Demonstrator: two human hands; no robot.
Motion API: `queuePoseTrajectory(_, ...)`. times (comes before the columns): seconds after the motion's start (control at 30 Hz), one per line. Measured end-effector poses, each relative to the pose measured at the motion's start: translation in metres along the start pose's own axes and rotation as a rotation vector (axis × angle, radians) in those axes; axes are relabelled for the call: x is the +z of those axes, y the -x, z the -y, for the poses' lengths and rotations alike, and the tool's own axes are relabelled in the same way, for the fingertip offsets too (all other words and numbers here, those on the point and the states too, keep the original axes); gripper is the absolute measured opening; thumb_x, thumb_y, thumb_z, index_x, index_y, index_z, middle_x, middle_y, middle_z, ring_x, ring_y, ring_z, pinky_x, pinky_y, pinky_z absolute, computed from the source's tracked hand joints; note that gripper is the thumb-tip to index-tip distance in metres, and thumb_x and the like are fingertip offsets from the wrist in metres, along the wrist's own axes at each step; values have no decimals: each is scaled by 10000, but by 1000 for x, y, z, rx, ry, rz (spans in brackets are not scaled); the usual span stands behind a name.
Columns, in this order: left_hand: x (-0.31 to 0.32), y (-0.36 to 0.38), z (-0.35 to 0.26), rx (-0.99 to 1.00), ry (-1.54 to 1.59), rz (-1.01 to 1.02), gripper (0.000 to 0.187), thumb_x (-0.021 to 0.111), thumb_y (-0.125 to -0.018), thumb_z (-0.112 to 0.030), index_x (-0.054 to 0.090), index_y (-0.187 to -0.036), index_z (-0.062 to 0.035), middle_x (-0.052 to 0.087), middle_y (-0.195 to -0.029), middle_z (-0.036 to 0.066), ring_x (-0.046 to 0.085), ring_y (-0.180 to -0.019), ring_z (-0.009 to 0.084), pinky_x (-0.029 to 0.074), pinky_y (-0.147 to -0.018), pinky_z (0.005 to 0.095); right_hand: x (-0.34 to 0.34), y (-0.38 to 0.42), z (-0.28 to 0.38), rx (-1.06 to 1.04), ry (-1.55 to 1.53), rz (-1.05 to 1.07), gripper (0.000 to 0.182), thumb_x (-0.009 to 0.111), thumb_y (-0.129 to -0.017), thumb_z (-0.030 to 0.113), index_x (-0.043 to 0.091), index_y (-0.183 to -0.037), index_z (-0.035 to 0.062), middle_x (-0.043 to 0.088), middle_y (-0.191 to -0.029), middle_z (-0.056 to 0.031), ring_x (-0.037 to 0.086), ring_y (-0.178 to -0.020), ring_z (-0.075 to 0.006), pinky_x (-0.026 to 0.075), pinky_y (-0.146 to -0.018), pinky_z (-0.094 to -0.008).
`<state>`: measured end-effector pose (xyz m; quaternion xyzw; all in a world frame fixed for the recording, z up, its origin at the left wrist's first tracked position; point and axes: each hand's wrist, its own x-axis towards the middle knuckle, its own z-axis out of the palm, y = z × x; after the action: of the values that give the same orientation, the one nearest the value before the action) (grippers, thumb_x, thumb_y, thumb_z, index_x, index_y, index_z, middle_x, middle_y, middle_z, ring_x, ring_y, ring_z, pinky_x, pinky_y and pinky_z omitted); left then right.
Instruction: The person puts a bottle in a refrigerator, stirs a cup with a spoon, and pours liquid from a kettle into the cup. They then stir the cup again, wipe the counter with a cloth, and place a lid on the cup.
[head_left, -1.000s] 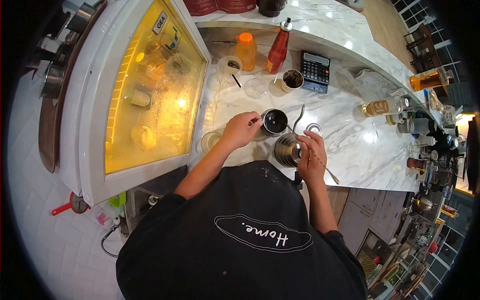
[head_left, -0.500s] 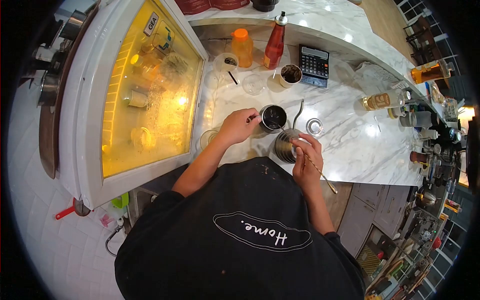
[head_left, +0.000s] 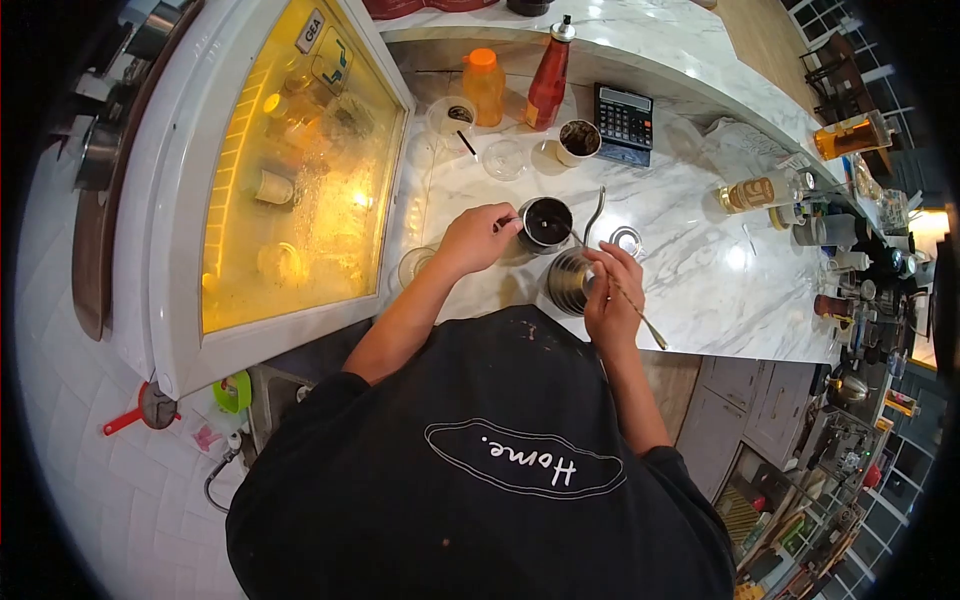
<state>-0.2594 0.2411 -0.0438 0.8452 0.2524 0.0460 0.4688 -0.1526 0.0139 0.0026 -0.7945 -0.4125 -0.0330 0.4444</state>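
Observation:
A metal cup (head_left: 546,246) with dark contents stands on the marble counter. My left hand (head_left: 478,238) is closed at the cup's left side, on what looks like its handle. In my right hand (head_left: 614,292) is a long twisted bar spoon (head_left: 643,322). One end of the spoon reaches into the cup, and the other points down and right. Just below the cup stands a ribbed metal gooseneck kettle (head_left: 568,284), its curved spout rising beside the cup. My right hand hides part of the kettle. A round metal lid (head_left: 626,240) lies to the right of the spout.
Behind the cup are a paper cup (head_left: 579,142), a clear plastic lid (head_left: 505,159), an orange-capped bottle (head_left: 484,88), a red bottle (head_left: 547,88) and a calculator (head_left: 623,124). A glass-doored fridge (head_left: 300,190) borders the left. A clear bottle (head_left: 760,193) stands at right.
The spoon has shifted slightly within the cup as my right hand moved a little. My left hand stays at the cup. The whole view has shifted slightly.

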Motion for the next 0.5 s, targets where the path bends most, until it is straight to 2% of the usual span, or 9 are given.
queuePoseTrajectory(0.1,0,1,-1,-8,-22,-5,245,648,-983,-302,706,-1040,-70,730,-913,142,688,-824,306,533,-750,414,-8,1,1,32,6,-9,155,634,-976,32,745,-1079,65,725,-1082,-130,637,-1137,-320,490,-973,-418)
queuePoseTrajectory(0.17,0,1,1,10,-23,5,233,653,-991,-264,693,-1058,-45,721,-904,147,669,-790,282,528,-752,390,-3,4,-3,18,-6,56,149,631,-981,43,743,-1077,65,724,-1083,-133,637,-1134,-323,486,-975,-418)
queuePoseTrajectory(0.23,-1,-1,2,19,-47,3,233,651,-991,-264,693,-1054,-44,718,-898,152,668,-786,285,526,-747,391,-1,-3,-2,-18,-5,95,140,631,-981,47,735,-1075,57,724,-1082,-137,636,-1134,-331,484,-973,-424)
queuePoseTrajectory(0.37,2,0,0,25,-72,-14,234,649,-992,-267,692,-1050,-44,713,-888,159,665,-779,289,522,-736,394,-5,-11,-3,22,38,19,143,627,-976,36,725,-1079,46,724,-1069,-136,633,-1144,-335,480,-970,-432)
queuePoseTrajectory(0.5,1,1,-1,3,-45,-13,233,649,-993,-265,693,-1057,-45,715,-898,160,664,-780,293,521,-733,396,-11,-4,-4,-16,38,97,152,627,-959,10,713,-1080,42,717,-1098,-123,633,-1143,-339,473,-971,-439)
